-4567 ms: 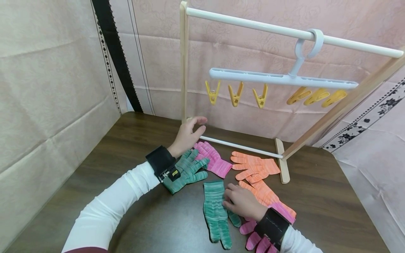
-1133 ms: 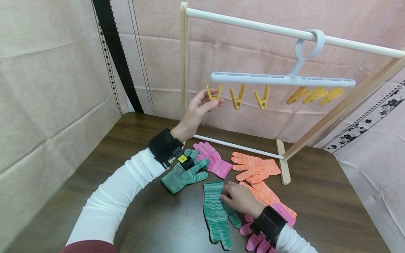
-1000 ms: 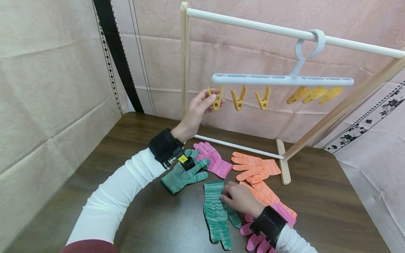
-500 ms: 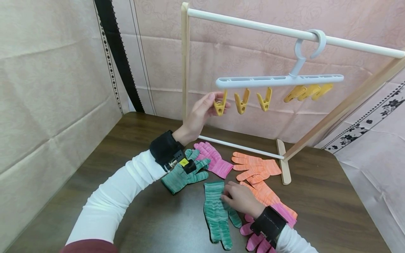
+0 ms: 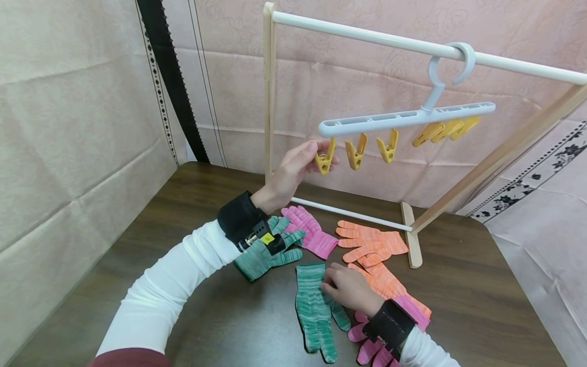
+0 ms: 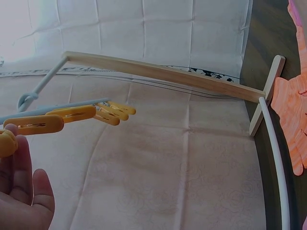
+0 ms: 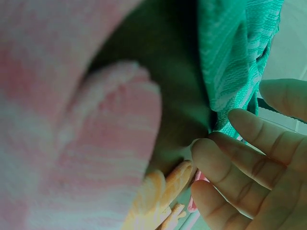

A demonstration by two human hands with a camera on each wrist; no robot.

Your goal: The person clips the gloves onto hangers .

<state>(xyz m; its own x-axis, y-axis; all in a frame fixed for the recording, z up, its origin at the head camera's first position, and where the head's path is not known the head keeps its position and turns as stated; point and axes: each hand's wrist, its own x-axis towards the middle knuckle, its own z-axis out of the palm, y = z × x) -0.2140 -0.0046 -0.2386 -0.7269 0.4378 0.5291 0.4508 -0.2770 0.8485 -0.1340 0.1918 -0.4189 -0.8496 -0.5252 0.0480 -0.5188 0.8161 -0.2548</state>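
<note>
My left hand (image 5: 293,168) grips the leftmost yellow clothespin (image 5: 324,162), which hangs from a pale blue hanger (image 5: 380,121); the thumb is in front and fingers reach behind it. In the left wrist view, that clothespin (image 6: 6,143) is at the fingertips, partly cut off by the frame. Low over the table, my right hand (image 5: 350,290) holds nothing, its fingers loosely bent beside a green striped glove (image 5: 312,306). The right wrist view has relaxed fingers (image 7: 230,177) near the green knit (image 7: 230,57). Part of a pink glove (image 5: 367,351) lies hidden under the right wrist.
The hanger hooks over the white top bar (image 5: 357,36) of a wooden-sided rack, with more yellow clothespins (image 5: 445,131) along it. Another green glove (image 5: 266,252), a pink glove (image 5: 312,232) and orange gloves (image 5: 371,239) lie on the brown table (image 5: 477,295). Fabric walls surround it.
My left hand has risen from near the table to the leftmost clothespin and taken hold of it. The hanger's left end has since swung right and down in view. The right hand has barely moved.
</note>
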